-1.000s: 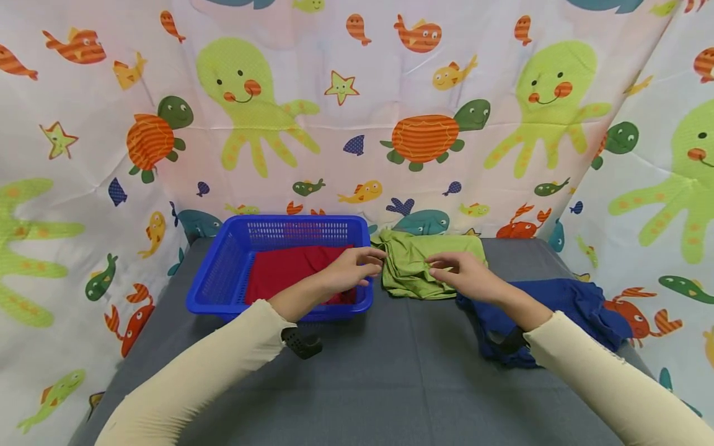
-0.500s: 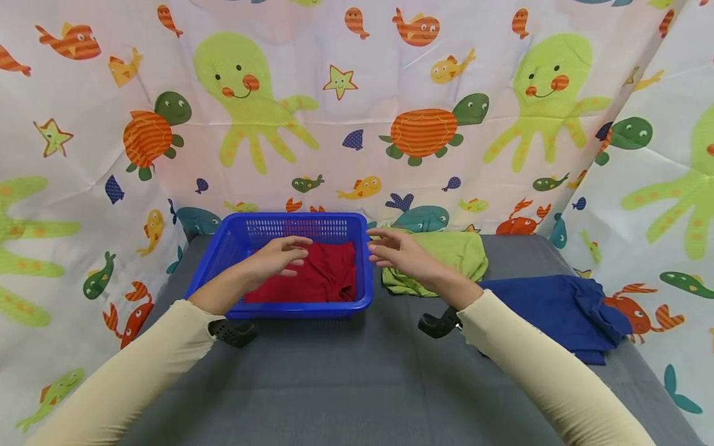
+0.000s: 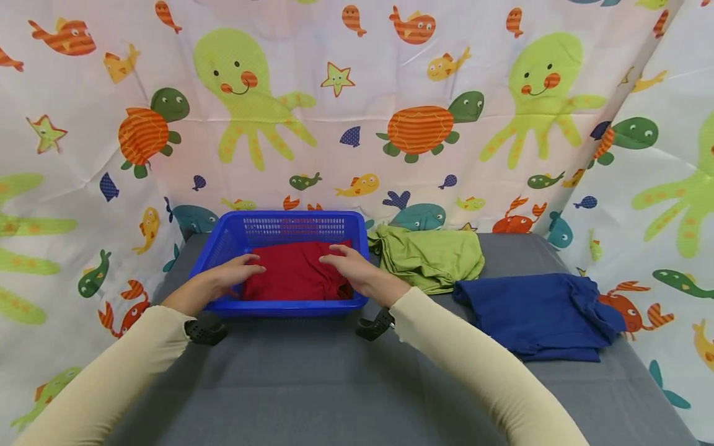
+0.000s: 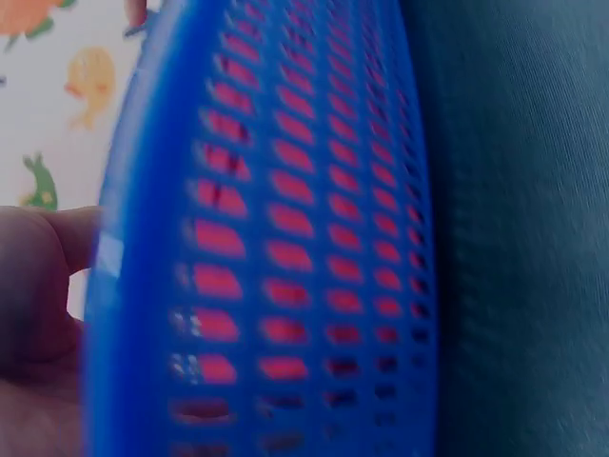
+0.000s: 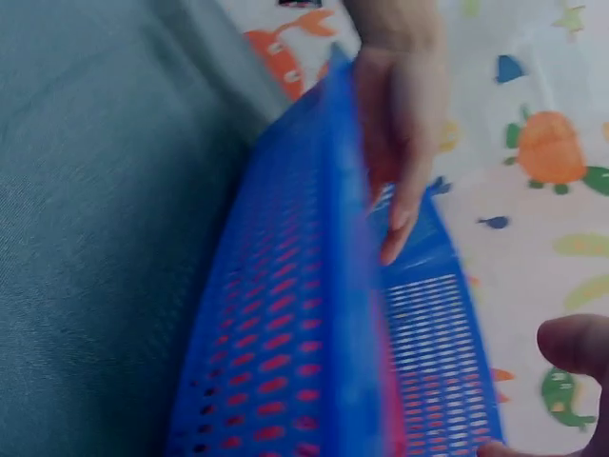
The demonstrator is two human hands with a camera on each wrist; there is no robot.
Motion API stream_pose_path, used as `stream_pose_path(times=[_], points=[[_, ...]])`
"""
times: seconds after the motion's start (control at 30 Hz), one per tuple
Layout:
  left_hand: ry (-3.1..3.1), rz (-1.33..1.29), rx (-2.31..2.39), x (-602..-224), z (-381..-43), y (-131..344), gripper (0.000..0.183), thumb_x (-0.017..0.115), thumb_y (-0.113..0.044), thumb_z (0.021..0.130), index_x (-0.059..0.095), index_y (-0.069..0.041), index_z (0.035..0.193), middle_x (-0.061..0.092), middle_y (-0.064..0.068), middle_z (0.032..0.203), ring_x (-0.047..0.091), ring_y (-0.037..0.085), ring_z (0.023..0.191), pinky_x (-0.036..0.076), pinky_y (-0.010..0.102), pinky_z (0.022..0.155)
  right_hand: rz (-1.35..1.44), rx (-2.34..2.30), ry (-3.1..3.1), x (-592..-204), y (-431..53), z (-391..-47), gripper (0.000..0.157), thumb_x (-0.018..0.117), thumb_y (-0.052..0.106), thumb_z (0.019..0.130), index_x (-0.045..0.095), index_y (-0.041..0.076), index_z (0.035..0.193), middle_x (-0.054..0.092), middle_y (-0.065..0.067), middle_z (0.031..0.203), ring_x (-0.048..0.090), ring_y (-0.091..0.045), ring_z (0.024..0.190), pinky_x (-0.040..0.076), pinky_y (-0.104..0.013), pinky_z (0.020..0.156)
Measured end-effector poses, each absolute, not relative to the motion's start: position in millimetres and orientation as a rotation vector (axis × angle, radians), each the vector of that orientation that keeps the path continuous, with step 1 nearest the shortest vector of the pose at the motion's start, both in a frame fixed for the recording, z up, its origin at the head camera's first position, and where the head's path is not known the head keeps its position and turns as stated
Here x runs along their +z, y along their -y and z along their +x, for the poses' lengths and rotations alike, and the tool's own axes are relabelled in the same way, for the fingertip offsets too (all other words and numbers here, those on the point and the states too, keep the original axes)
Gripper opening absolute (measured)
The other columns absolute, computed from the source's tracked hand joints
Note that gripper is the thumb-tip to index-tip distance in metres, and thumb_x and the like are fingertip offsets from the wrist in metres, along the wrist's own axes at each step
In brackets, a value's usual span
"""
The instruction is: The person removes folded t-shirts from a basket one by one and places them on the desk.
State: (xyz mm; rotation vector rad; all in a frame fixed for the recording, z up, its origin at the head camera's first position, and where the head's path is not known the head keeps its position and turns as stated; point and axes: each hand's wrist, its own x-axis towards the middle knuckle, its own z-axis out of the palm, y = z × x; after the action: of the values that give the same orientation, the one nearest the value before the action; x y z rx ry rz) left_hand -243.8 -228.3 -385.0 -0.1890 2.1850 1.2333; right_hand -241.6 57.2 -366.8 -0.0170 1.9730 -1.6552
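Observation:
A blue plastic basket [image 3: 290, 306] with slotted walls stands on the table, and a folded red cloth [image 3: 292, 269] lies inside it. My left hand [image 3: 229, 277] reaches over the basket's front left corner, fingers extended beside the red cloth. Over the right part of the basket is my right hand [image 3: 357, 271], its fingers stretched out above the cloth and holding nothing. In the left wrist view the basket's front wall [image 4: 285, 228] hides much of the left hand. The right wrist view shows the left hand [image 5: 404, 143] dipping inside the rim.
To the right of the basket lies a folded green cloth [image 3: 432, 254]. Farther right and nearer is a folded blue cloth [image 3: 541, 316]. Grey fabric covers the table [image 3: 312, 384]. A sea-animal curtain [image 3: 346, 167] rises behind and at both sides.
Both hands have moved left from between the basket and the green cloth. The left hand has come down at the basket's left side, and the right hand is now over its right side.

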Motion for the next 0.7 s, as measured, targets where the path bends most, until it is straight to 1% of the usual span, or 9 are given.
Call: stream_pose_path(times=[0.13, 0.27, 0.33, 0.4, 0.47, 0.53, 0.57, 0.63, 0.7], points=[[-2.187, -0.201, 1.208, -393, -243, 239, 0.070, 0.042, -0.031, 0.107, 0.007, -0.005, 0.162, -0.002, 0.030, 0.166, 0.003, 0.052, 0.153, 0.033, 0.074, 0.111, 0.069, -1.598, -2.051, -375, -42, -242, 0.069, 0.061, 0.031, 0.099, 0.032, 0.012, 0.158, 0.030, -0.013, 0.164, 0.027, -0.033, 0.152, 0.023, -0.056, 0.125], [-2.165, -0.182, 1.201, -396, -245, 242, 0.071, 0.042, -0.033, 0.107, 0.007, -0.005, 0.162, 0.000, 0.030, 0.167, 0.007, 0.053, 0.153, 0.035, 0.072, 0.111, 0.117, -1.565, -2.081, -381, -36, -246, 0.073, 0.061, 0.032, 0.099, 0.028, 0.008, 0.159, 0.029, -0.014, 0.164, 0.028, -0.033, 0.151, 0.025, -0.053, 0.125], [-2.148, -0.188, 1.211, -396, -245, 242, 0.071, 0.042, -0.033, 0.107, 0.006, -0.006, 0.162, 0.002, 0.030, 0.166, 0.013, 0.053, 0.151, 0.036, 0.070, 0.111, 0.136, -1.533, -2.095, -385, -35, -248, 0.073, 0.061, 0.033, 0.098, 0.028, 0.007, 0.159, 0.029, -0.015, 0.164, 0.029, -0.033, 0.151, 0.026, -0.052, 0.125], [-2.135, -0.201, 1.226, -396, -246, 243, 0.072, 0.043, -0.033, 0.108, 0.003, -0.008, 0.163, 0.007, 0.031, 0.164, 0.029, 0.050, 0.143, 0.041, 0.065, 0.110, 0.143, -1.500, -2.100, -389, -34, -250, 0.074, 0.061, 0.033, 0.098, 0.027, 0.006, 0.158, 0.029, -0.015, 0.164, 0.030, -0.033, 0.150, 0.027, -0.052, 0.124], [-2.120, -0.214, 1.267, -398, -247, 244, 0.074, 0.043, -0.031, 0.108, -0.001, -0.010, 0.163, 0.013, 0.031, 0.158, 0.043, 0.041, 0.125, 0.048, 0.056, 0.106, 0.147, -1.481, -2.105, -392, -33, -251, 0.075, 0.062, 0.032, 0.097, 0.027, 0.006, 0.158, 0.029, -0.015, 0.163, 0.031, -0.033, 0.148, 0.028, -0.051, 0.123], [-2.118, -0.214, 1.305, -400, -248, 245, 0.076, 0.044, -0.028, 0.107, -0.005, -0.012, 0.163, 0.019, 0.027, 0.150, 0.046, 0.030, 0.105, 0.051, 0.046, 0.098, 0.153, -1.489, -2.092, -394, -32, -252, 0.077, 0.062, 0.031, 0.096, 0.025, 0.007, 0.159, 0.029, -0.016, 0.163, 0.033, -0.034, 0.148, 0.029, -0.052, 0.123], [-2.124, -0.202, 1.319, -401, -249, 245, 0.077, 0.045, -0.026, 0.107, -0.007, -0.013, 0.163, 0.020, 0.026, 0.148, 0.047, 0.026, 0.101, 0.052, 0.043, 0.094, 0.156, -1.500, -2.080, -394, -31, -253, 0.077, 0.062, 0.030, 0.097, 0.024, 0.007, 0.159, 0.028, -0.016, 0.164, 0.033, -0.035, 0.148, 0.030, -0.053, 0.123], [-2.124, -0.178, 1.362, -402, -250, 246, 0.079, 0.046, -0.019, 0.107, -0.009, -0.014, 0.163, 0.023, 0.028, 0.148, 0.053, 0.025, 0.103, 0.053, 0.042, 0.095, 0.168, -1.518, -2.058, -394, -31, -253, 0.078, 0.063, 0.029, 0.097, 0.022, 0.008, 0.160, 0.028, -0.017, 0.164, 0.035, -0.037, 0.148, 0.031, -0.054, 0.122], [-2.134, -0.159, 1.380, -404, -251, 247, 0.080, 0.047, -0.012, 0.105, -0.009, -0.014, 0.163, 0.024, 0.032, 0.150, 0.057, 0.030, 0.112, 0.053, 0.047, 0.101, 0.174, -1.517, -2.033, -395, -31, -254, 0.078, 0.063, 0.028, 0.097, 0.021, 0.009, 0.160, 0.026, -0.017, 0.164, 0.035, -0.038, 0.148, 0.032, -0.055, 0.122]])
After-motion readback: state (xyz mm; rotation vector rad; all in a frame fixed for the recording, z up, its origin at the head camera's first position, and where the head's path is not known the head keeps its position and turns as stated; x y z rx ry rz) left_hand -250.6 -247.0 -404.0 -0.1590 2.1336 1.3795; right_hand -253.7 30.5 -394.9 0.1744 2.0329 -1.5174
